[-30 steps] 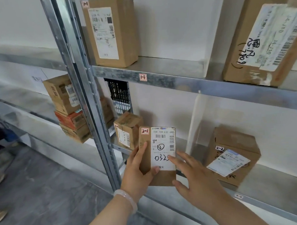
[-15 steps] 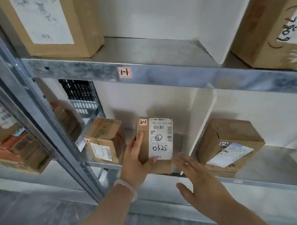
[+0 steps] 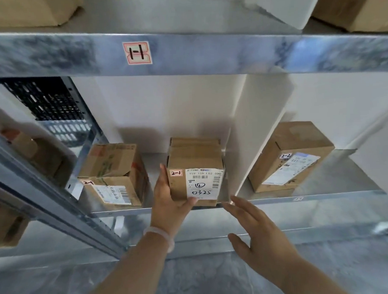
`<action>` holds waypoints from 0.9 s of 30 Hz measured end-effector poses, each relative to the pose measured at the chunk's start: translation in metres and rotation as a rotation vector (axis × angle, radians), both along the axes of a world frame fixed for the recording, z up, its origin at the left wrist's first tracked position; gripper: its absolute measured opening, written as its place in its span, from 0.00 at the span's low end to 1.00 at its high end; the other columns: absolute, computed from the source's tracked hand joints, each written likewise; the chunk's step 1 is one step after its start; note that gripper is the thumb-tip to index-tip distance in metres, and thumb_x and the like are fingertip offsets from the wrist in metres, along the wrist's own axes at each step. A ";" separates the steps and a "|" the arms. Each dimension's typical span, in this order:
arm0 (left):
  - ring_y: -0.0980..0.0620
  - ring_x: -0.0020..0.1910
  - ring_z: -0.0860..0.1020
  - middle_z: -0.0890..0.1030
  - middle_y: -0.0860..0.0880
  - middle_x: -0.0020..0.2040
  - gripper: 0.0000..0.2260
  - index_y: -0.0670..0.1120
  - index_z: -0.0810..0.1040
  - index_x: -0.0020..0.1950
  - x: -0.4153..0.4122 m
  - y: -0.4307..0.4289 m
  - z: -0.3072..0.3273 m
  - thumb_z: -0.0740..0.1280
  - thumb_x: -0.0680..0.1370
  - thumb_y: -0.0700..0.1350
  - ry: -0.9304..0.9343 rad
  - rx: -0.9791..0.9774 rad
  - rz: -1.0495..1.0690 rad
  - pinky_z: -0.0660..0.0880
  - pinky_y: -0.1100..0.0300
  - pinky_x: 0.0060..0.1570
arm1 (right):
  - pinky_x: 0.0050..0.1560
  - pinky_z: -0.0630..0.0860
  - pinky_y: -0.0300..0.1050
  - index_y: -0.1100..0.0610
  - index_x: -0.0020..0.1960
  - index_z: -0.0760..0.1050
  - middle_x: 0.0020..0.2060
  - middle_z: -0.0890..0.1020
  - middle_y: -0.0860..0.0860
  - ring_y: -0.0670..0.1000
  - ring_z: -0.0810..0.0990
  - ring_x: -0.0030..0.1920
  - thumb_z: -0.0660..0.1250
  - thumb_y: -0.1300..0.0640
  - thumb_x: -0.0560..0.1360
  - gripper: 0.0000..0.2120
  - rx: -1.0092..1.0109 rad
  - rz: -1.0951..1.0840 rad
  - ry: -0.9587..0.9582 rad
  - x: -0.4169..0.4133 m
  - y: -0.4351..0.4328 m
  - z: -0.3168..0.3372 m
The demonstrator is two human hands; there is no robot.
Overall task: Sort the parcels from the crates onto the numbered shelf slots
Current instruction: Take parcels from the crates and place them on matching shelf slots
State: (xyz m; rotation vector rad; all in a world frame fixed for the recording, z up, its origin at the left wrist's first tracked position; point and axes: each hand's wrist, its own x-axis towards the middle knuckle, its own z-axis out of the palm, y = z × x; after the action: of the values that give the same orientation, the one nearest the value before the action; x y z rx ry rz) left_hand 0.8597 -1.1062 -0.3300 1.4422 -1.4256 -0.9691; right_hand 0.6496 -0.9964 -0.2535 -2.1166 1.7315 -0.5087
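Your left hand (image 3: 169, 205) grips the parcel (image 3: 196, 175) marked 2-1 by its left side, thumb across the lower front. Your right hand (image 3: 256, 230), fingers apart, hovers clear at 5 o'clock and holds nothing. A second ago the parcel hung before the shelf (image 3: 324, 195); now it appears to sit in its slot, so this placement looks nearly done. Another box (image 3: 114, 172) stands near at 9 o'clock and the white divider (image 3: 254, 133) just beside at 3 o'clock, leaving little room.

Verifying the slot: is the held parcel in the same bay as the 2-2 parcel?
No, a white divider stands between the 2-1 parcel in the left hand and the 2-2 parcel.
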 end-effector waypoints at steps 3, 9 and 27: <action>0.48 0.69 0.72 0.73 0.49 0.68 0.49 0.53 0.56 0.78 -0.004 -0.003 -0.006 0.80 0.64 0.48 0.021 0.004 0.019 0.74 0.43 0.65 | 0.65 0.69 0.43 0.40 0.74 0.60 0.74 0.61 0.38 0.46 0.66 0.70 0.66 0.50 0.75 0.30 0.002 -0.004 -0.005 0.002 0.004 0.000; 0.52 0.65 0.71 0.72 0.53 0.65 0.44 0.51 0.61 0.76 -0.013 -0.006 -0.006 0.80 0.65 0.47 -0.064 -0.044 0.086 0.74 0.47 0.65 | 0.66 0.68 0.41 0.33 0.74 0.50 0.75 0.52 0.34 0.42 0.59 0.73 0.61 0.44 0.78 0.30 0.037 0.004 0.069 0.001 0.010 -0.002; 0.52 0.72 0.66 0.67 0.52 0.74 0.36 0.55 0.61 0.77 0.046 0.082 0.026 0.75 0.73 0.54 -0.618 -0.247 0.081 0.64 0.54 0.70 | 0.70 0.64 0.47 0.42 0.75 0.59 0.74 0.63 0.44 0.49 0.64 0.73 0.61 0.41 0.76 0.29 -0.055 0.412 0.066 0.041 -0.034 0.009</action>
State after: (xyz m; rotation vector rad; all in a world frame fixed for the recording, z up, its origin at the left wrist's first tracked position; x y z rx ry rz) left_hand 0.9059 -1.0241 -0.3044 1.6680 -1.8267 -0.2769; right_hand 0.6907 -1.0303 -0.2449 -2.4646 1.2681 -0.3732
